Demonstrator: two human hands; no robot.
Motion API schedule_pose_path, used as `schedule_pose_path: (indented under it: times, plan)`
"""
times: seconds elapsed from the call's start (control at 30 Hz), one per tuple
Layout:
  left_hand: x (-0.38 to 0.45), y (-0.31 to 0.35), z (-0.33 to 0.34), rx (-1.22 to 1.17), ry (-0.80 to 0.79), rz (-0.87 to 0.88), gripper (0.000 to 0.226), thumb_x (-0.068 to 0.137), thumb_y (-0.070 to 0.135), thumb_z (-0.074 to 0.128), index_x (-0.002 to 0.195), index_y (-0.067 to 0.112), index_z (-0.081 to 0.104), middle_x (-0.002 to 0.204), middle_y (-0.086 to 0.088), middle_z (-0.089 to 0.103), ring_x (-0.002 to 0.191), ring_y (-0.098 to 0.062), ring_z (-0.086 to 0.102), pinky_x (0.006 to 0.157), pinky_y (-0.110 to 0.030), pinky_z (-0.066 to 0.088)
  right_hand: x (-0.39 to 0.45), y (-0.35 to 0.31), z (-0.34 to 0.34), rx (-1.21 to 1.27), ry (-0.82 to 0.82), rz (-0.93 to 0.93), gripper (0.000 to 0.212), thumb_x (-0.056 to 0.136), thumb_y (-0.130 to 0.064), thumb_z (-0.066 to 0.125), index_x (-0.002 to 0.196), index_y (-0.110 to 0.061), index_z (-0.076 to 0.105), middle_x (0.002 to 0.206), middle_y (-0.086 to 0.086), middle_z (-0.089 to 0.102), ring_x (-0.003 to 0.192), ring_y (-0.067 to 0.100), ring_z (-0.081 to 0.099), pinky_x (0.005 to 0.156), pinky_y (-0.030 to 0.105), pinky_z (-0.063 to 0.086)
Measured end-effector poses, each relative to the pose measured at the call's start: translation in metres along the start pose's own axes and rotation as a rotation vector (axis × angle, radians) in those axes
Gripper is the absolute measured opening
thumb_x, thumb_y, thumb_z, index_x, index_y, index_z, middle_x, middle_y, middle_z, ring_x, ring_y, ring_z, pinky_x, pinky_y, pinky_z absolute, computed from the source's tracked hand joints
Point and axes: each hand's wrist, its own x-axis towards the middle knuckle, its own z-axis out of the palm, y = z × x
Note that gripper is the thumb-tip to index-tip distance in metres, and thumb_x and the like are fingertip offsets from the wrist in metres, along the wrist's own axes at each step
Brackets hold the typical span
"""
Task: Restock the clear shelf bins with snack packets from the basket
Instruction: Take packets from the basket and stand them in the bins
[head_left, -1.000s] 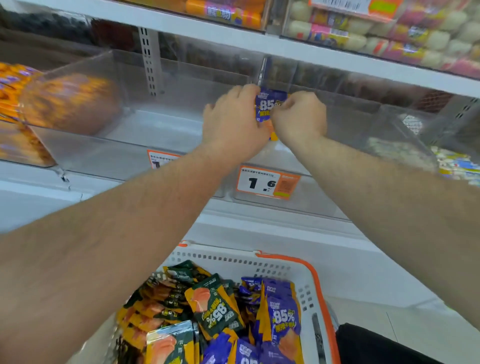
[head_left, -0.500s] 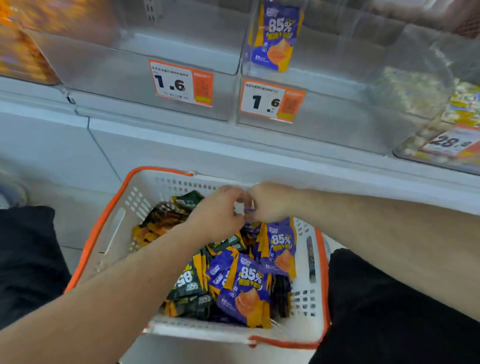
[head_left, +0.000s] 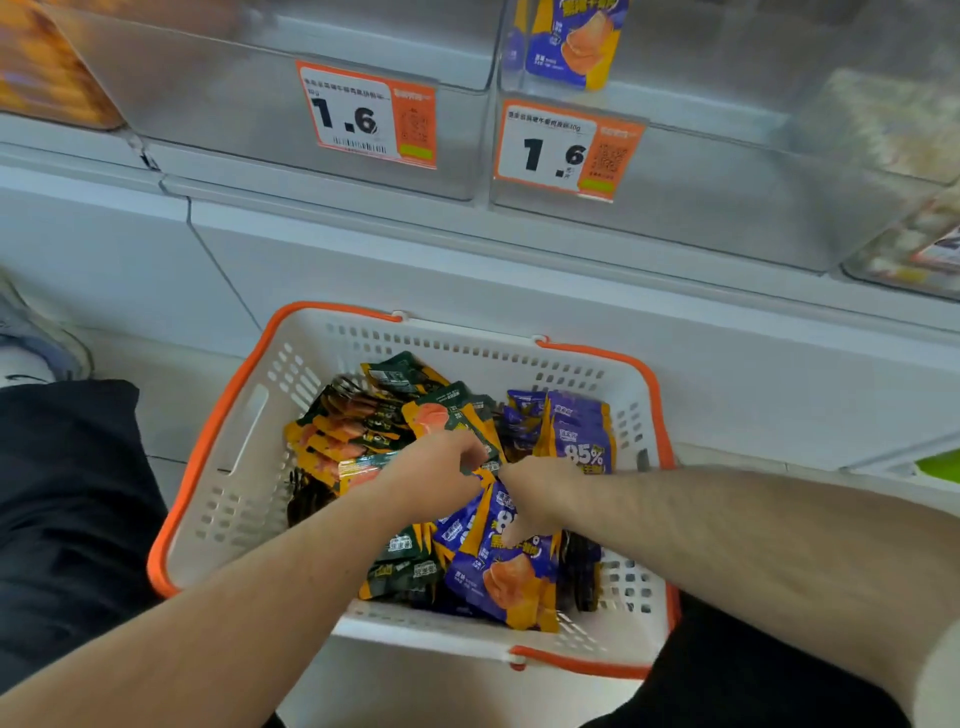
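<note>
A white basket with an orange rim (head_left: 244, 431) stands on the floor below the shelf, holding green packets (head_left: 400, 384) and purple packets (head_left: 582, 447). My left hand (head_left: 436, 475) is down in the pile with its fingers curled at the edge of a green packet; whether it holds that packet is unclear. My right hand (head_left: 537, 499) pinches the top of a purple packet (head_left: 511, 582) that lies on the heap. Above, one purple packet (head_left: 571, 47) stands in the right clear bin (head_left: 727, 202). The left clear bin (head_left: 234, 109) shows no packets.
Orange price tags reading 1.6 (head_left: 366, 114) (head_left: 566, 150) hang on the bin fronts. A bin of orange snacks (head_left: 41, 73) is at far left, and a bin of pale snacks (head_left: 893, 119) at right. A white shelf ledge (head_left: 519, 260) juts over the basket. My knees (head_left: 67, 493) flank the basket.
Both hands left the purple packet standing in the right bin, dropped to the basket and sank into the pile. The view tilted downward.
</note>
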Motion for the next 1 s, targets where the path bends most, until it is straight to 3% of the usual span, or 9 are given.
schedule_pose_path:
  times: [0.13, 0.27, 0.4, 0.47, 0.6, 0.67, 0.77, 0.9, 1.0]
  plan:
    - [-0.001, -0.003, 0.003, 0.052, -0.043, -0.022, 0.033, 0.089, 0.016, 0.056, 0.122, 0.022, 0.058, 0.121, 0.002, 0.059, 0.106, -0.015, 0.056, 0.090, -0.033, 0.051, -0.004, 0.003, -0.007, 0.039, 0.102, 0.009, 0.055, 0.073, -0.054, 0.078, 0.098, -0.013, 0.052, 0.082, 0.002, 0.059, 0.075, 0.023, 0.060, 0.061, 0.036, 0.052]
    - [-0.005, -0.003, 0.006, 0.058, -0.078, -0.042, 0.037, 0.090, 0.018, 0.056, 0.128, 0.020, 0.054, 0.127, 0.000, 0.056, 0.107, -0.017, 0.057, 0.089, -0.031, 0.051, -0.009, 0.004, -0.017, 0.128, 0.163, 0.054, 0.045, 0.078, -0.043, 0.079, 0.096, -0.009, 0.057, 0.077, 0.003, 0.055, 0.068, 0.021, 0.053, 0.058, 0.036, 0.047]
    - [-0.008, -0.002, 0.005, -0.016, 0.000, -0.034, 0.059, 0.091, 0.028, 0.062, 0.144, 0.019, 0.038, 0.144, -0.005, 0.045, 0.123, -0.021, 0.051, 0.095, -0.031, 0.047, -0.015, 0.005, -0.040, 0.230, 0.140, 0.017, 0.035, 0.082, -0.036, 0.077, 0.084, -0.016, 0.048, 0.078, 0.002, 0.049, 0.069, 0.019, 0.049, 0.054, 0.029, 0.039]
    - [-0.009, 0.001, 0.001, -0.103, 0.002, -0.044, 0.068, 0.090, 0.036, 0.065, 0.148, 0.021, 0.033, 0.144, -0.004, 0.046, 0.121, -0.021, 0.053, 0.087, -0.029, 0.046, -0.025, 0.004, -0.062, 0.201, 0.126, -0.031, 0.032, 0.083, -0.035, 0.076, 0.086, -0.014, 0.052, 0.077, 0.002, 0.049, 0.068, 0.019, 0.048, 0.056, 0.030, 0.038]
    - [-0.007, 0.011, -0.013, -0.346, 0.056, 0.033, 0.020, 0.093, 0.026, 0.064, 0.108, 0.013, 0.062, 0.098, -0.015, 0.069, 0.080, -0.029, 0.066, 0.078, -0.052, 0.054, -0.058, 0.008, -0.111, 0.239, 0.206, -0.055, 0.037, 0.085, -0.034, 0.074, 0.108, -0.009, 0.060, 0.080, 0.002, 0.056, 0.067, 0.017, 0.051, 0.055, 0.029, 0.039]
    - [-0.009, 0.017, -0.022, -0.490, 0.128, 0.056, 0.004, 0.094, 0.020, 0.062, 0.094, 0.020, 0.066, 0.091, -0.012, 0.073, 0.084, -0.031, 0.069, 0.082, -0.053, 0.055, -0.069, 0.016, -0.128, 0.299, 0.313, -0.001, 0.035, 0.082, -0.035, 0.077, 0.102, -0.011, 0.062, 0.088, 0.004, 0.062, 0.078, 0.022, 0.058, 0.063, 0.031, 0.045]
    - [-0.014, 0.030, -0.037, -0.755, 0.242, 0.048, 0.009, 0.095, 0.014, 0.062, 0.092, 0.020, 0.068, 0.092, -0.006, 0.075, 0.090, -0.028, 0.071, 0.088, -0.051, 0.056, -0.085, 0.033, -0.142, 0.572, 0.461, 0.127, 0.032, 0.075, -0.037, 0.081, 0.091, -0.019, 0.060, 0.084, -0.003, 0.061, 0.078, 0.016, 0.058, 0.059, 0.026, 0.043]
    - [-0.017, 0.056, -0.060, -0.996, 0.284, 0.113, 0.014, 0.095, 0.007, 0.060, 0.107, 0.011, 0.067, 0.099, -0.009, 0.075, 0.094, -0.028, 0.072, 0.089, -0.050, 0.056, -0.107, 0.045, -0.144, 1.063, 0.293, 0.028, 0.015, 0.086, -0.026, 0.074, 0.100, -0.021, 0.069, 0.076, -0.002, 0.058, 0.049, 0.006, 0.039, 0.045, 0.021, 0.026]
    - [-0.013, 0.083, -0.084, -0.968, 0.263, 0.180, 0.016, 0.094, 0.010, 0.062, 0.109, 0.010, 0.067, 0.100, -0.008, 0.075, 0.092, -0.027, 0.072, 0.087, -0.049, 0.056, -0.125, 0.050, -0.150, 1.279, 0.287, -0.039, 0.006, 0.093, -0.017, 0.064, 0.098, -0.018, 0.067, 0.070, -0.001, 0.058, 0.051, 0.012, 0.027, 0.047, 0.023, 0.017]
